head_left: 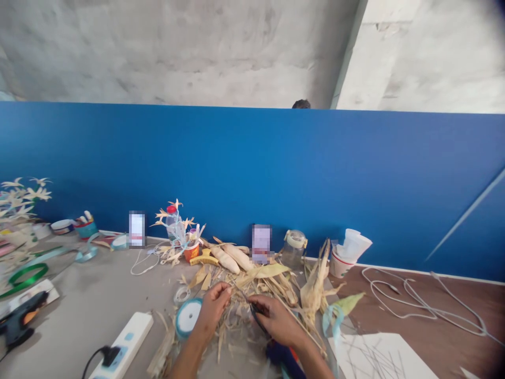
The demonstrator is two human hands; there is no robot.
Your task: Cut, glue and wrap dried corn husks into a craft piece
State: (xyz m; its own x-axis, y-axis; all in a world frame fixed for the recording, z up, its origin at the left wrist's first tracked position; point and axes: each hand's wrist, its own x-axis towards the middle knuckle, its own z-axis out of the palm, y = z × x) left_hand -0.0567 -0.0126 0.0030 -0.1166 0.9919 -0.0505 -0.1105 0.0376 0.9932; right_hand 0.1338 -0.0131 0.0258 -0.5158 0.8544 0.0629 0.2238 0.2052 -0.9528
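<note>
My left hand (216,305) is closed in a pinch above the littered middle of the table; whatever thin piece it may hold is too small to make out. Close by on the right, my right hand (272,316) is wrapped round a dark tool (258,318), whose kind is mostly hidden by the fingers. Dry corn husks (272,272) and shreds lie under and behind both hands. A spool of light blue ribbon (189,317) lies beside my left wrist. Below my right wrist sits a dark blue and red object (282,358), partly covered by the forearm.
A white power strip (126,345) and a glue gun (23,321) lie at left. Behind the husks stand a phone (261,243), a lidded jar (294,248) and a paper cup (342,262). Thin wires lie on white paper (379,352). A blue partition (252,168) borders the back.
</note>
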